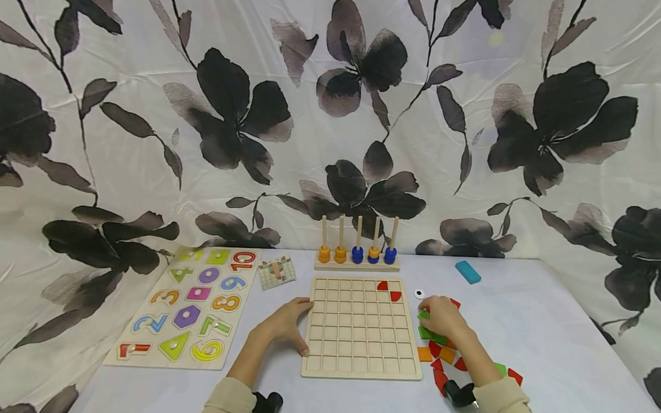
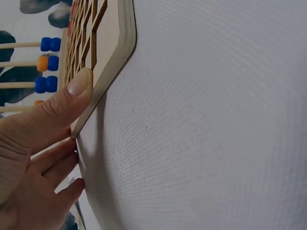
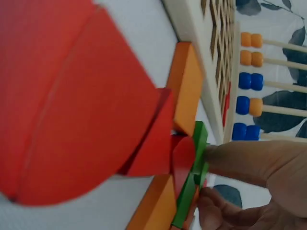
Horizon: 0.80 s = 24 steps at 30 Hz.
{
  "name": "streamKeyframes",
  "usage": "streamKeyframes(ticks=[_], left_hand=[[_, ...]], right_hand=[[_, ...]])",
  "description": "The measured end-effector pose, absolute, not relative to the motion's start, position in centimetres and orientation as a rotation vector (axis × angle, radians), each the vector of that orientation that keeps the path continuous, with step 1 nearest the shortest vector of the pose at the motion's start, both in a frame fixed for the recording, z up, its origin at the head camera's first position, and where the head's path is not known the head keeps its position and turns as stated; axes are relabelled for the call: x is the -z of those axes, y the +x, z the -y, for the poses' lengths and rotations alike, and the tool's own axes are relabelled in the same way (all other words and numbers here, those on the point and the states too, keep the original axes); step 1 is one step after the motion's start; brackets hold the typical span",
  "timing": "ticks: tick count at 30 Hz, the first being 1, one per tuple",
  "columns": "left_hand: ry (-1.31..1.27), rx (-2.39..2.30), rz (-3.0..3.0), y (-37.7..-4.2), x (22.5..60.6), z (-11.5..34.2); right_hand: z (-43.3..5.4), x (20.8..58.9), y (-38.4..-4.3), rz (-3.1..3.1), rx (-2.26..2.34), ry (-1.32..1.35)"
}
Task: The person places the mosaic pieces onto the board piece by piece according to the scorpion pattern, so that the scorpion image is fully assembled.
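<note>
Going by what lies in the grid board [image 1: 361,375], you look to be near the start. Only two red quarter-round pieces [image 1: 383,286] sit in it, one in the top row and the other a row lower and one column to the right. The other cells that show are bare.

The board lies flat on the desk [image 1: 555,336] between your arms. Your left hand [image 1: 284,325] is spread along its left edge, the thumb on the rim towards you and the fingertips farther up, which I take as steadying it.

What is left to place, I judge, is the loose heap just beyond the right edge: green pieces [image 1: 427,333], orange blocks [image 1: 424,354] and red pieces [image 1: 440,380], some overlapping, with a few strays farther right. Your right hand [image 1: 444,317] is in the upper part of that heap, thumb and fingers bent around a small green piece [image 1: 424,313]; I cannot tell whether you have it pinched or are only touching it.

A picture card [image 1: 277,272] with a figure on a grid lies beyond your left hand; its print is too small for me to check your two placements against. The peg stand [image 1: 357,266] behind the board seems to have no part in this.
</note>
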State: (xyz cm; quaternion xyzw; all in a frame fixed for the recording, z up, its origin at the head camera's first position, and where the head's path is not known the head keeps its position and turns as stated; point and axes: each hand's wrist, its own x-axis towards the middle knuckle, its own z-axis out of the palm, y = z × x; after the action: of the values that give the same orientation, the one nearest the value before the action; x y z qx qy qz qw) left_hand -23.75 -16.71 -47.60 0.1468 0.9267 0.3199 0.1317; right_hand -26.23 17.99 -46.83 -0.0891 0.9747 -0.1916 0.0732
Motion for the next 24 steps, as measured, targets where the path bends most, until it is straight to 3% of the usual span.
streamKeyframes(ticks=[13,24], left_hand=[[0.408,-0.922,-2.696,-23.7,47.3,16.8],[0.420,-0.931,-2.687,-23.7,47.8,17.0]], right_hand=[[-18.2,46.9,-27.7,-2.830,0.847,-0.407],[-13.9,47.0,-31.4,-2.779,0.933,-0.829]])
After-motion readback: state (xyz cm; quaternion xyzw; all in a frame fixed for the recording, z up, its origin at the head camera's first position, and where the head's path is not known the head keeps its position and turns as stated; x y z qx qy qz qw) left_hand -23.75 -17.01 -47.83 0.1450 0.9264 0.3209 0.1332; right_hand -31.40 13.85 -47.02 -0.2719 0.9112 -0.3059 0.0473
